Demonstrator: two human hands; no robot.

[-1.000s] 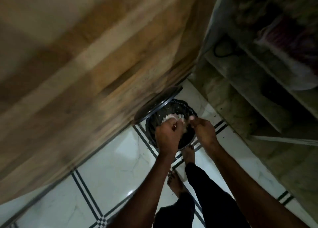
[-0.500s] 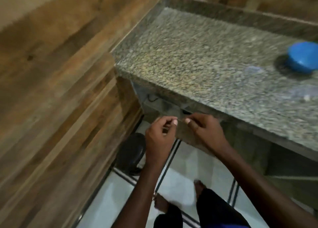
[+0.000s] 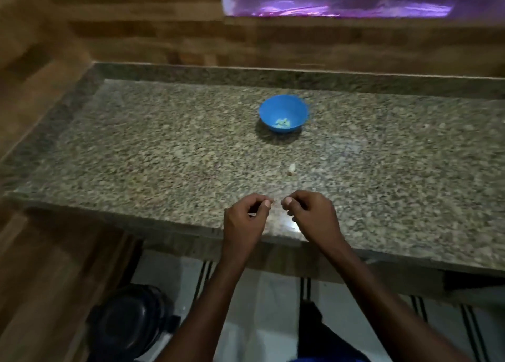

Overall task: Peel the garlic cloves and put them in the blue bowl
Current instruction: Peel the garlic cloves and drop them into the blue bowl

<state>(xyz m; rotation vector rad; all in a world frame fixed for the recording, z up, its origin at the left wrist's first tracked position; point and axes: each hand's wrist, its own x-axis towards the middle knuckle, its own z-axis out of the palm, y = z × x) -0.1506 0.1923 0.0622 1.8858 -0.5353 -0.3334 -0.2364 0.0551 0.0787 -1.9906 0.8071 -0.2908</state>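
With both the left hand and right hand loosely curled and seemingly empty near the bowl, which holds peeled cloves, pinch the loose clove just short of the bowl.

- The desk was speckled granite, polished, with a glossy reflection near its front edge.
- The blue bowl looked like smooth plastic.
- The wall showed a wood-grain finish.
- The floor was glossy pale tile with dark stripes.
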